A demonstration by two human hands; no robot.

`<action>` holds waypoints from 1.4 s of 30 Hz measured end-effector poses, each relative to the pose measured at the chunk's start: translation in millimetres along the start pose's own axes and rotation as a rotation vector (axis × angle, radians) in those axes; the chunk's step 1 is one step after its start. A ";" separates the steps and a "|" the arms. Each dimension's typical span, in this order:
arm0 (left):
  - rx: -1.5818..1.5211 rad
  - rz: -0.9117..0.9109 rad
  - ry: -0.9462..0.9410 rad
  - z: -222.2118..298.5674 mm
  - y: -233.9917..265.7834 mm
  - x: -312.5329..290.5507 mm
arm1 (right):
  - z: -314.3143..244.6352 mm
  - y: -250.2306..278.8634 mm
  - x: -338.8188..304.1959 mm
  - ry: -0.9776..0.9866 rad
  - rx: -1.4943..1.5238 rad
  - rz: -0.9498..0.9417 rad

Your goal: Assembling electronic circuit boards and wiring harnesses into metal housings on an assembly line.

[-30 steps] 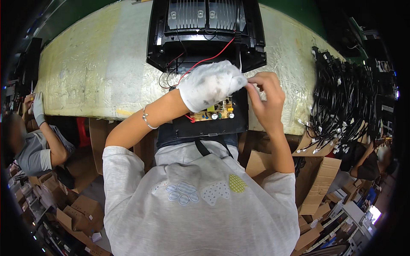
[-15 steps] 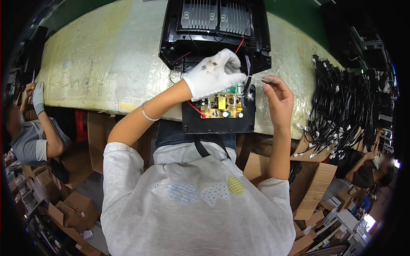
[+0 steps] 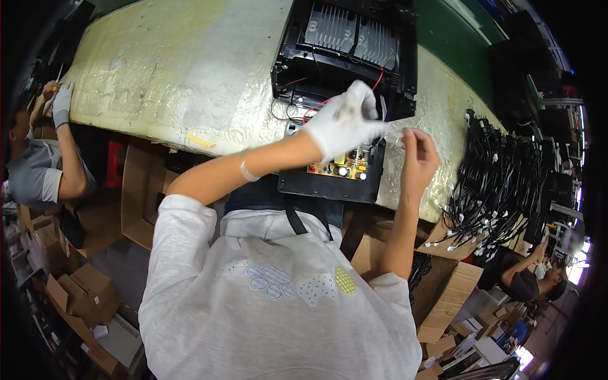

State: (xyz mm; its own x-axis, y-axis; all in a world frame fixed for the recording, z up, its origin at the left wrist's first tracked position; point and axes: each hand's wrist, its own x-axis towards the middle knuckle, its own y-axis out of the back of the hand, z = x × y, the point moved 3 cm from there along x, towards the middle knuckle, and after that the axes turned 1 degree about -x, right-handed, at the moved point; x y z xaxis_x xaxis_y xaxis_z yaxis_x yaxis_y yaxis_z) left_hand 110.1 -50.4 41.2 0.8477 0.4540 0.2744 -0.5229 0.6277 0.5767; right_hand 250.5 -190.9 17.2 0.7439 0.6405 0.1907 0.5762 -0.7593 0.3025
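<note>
Circuit board: on a black panel (image 3: 310,185) over the table (image 3: 171,82), partly hidden from my view (image 3: 339,170).
Left hand (image 3: 345,123): white-gloved, above the board's far side, fingers curled, thumb stretched rightward; blurred, so I can't tell whether it grips anything.
Right hand (image 3: 420,156): bare, to the right of the board, thumb and fingertips drawn close together; I can't tell if they pinch something.
Black housing (image 3: 339,75): beyond the board, carrying finned heat sinks (image 3: 329,30), with a red wire (image 3: 379,78) nearby.
Black cables (image 3: 497,180): heaped well right of the board.
</note>
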 end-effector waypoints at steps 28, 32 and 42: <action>-0.202 0.296 -0.285 -27.3 58.6 -89.9 | -151.6 -102.6 55.5 0.615 -0.638 -1.359; -0.432 -0.148 -0.059 -42.8 49.0 -68.4 | -153.8 -101.9 49.6 0.614 -0.667 -1.232; -0.296 0.140 -0.185 -40.0 55.1 -52.9 | -146.3 -81.9 35.4 0.536 -0.565 -0.891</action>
State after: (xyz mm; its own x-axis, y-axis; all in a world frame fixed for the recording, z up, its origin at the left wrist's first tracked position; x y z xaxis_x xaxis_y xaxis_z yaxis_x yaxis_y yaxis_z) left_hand 32.8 -14.5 27.7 0.7537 0.4433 0.4852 -0.6153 0.7355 0.2838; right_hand 180.2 -89.2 135.8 -0.1590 0.9868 0.0308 0.4882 0.0515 0.8712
